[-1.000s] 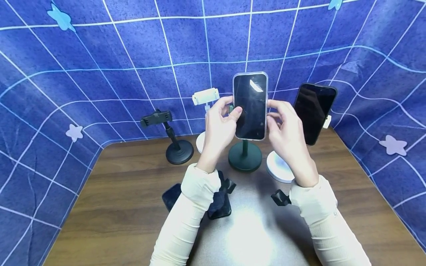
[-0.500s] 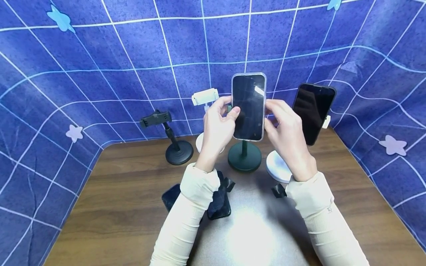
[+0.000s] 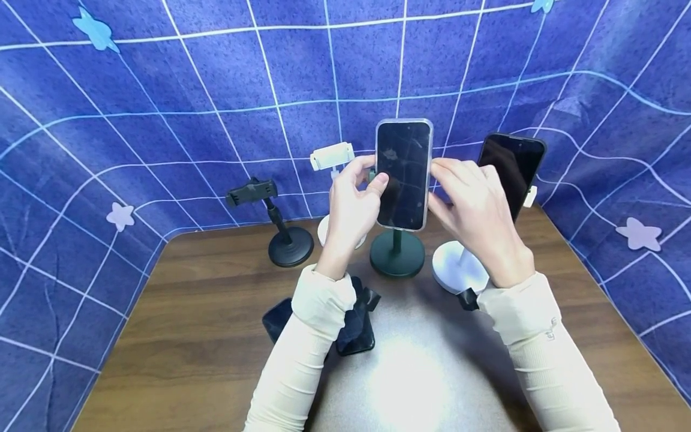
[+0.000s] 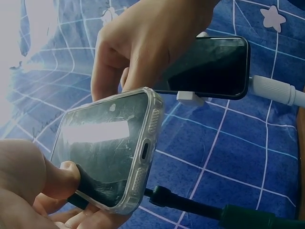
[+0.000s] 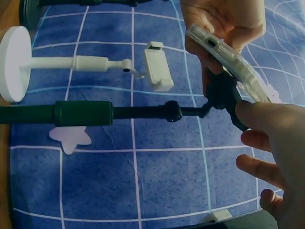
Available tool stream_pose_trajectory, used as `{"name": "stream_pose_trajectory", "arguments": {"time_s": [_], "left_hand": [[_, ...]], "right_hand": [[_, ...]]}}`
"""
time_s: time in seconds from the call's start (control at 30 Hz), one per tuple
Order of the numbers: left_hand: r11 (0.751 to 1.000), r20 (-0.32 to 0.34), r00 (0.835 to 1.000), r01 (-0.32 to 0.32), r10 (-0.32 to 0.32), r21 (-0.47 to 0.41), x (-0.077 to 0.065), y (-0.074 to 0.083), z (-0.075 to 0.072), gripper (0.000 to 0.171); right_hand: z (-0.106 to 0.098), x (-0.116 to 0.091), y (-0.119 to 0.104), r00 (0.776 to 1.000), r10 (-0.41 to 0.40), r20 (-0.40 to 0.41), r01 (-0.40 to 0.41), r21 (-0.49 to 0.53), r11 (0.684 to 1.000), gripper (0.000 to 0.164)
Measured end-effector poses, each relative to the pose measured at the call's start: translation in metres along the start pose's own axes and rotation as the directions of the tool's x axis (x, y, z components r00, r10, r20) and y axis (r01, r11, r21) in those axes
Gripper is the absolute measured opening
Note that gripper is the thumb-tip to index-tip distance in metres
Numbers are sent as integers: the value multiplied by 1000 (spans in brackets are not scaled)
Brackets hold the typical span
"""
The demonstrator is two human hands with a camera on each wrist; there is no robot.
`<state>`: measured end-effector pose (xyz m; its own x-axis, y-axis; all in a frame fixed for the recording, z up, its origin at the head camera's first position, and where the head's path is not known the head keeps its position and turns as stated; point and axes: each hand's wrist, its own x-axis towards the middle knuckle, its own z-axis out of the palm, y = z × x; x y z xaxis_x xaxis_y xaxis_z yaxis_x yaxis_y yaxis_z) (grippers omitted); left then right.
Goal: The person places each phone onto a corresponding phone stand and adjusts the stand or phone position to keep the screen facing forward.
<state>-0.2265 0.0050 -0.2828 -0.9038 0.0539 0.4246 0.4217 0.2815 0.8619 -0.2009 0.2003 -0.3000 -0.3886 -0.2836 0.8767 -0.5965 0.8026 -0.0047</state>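
A phone in a clear case [image 3: 403, 174] stands upright at the green phone stand [image 3: 396, 255], its dark screen facing me. My left hand [image 3: 353, 201] grips the phone's left edge and the clamp end there, thumb on the front and fingers behind. In the left wrist view that thumb presses beside the dark clamp end [image 4: 77, 201]. My right hand [image 3: 475, 195] pinches at the phone's right edge. From the right wrist view, its thumb lies against the dark clamp [image 5: 221, 90] behind the phone, with the other fingers loosely bent. The phone hides most of the clamp in the head view.
A black phone [image 3: 515, 165] sits in a white stand [image 3: 459, 270] on the right. Left of the green stand are a white holder [image 3: 332, 156] and a black stand [image 3: 291, 246]. Two dark phones [image 3: 355, 330] lie on the wooden table [image 3: 205, 336], partly under my left sleeve.
My right hand has turned and its wrist has shifted slightly right, fingers staying at the phone's right edge. The phone has moved slightly left. My left hand keeps its grip.
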Motion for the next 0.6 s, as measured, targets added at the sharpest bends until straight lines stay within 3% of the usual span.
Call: {"name": "stream_pose_trajectory", "arguments": {"time_s": [0.33,0.6], "left_hand": [[999,6,1000,-30,30,27,3,-1,-5,26],[996,-1,999,-32,32,82,6,0,-5,26]], "right_hand": [[-7,8,8,997,-80,10,80,9,997,31],[-11,7,14,998,-56,36,53,92,994,28]]}}
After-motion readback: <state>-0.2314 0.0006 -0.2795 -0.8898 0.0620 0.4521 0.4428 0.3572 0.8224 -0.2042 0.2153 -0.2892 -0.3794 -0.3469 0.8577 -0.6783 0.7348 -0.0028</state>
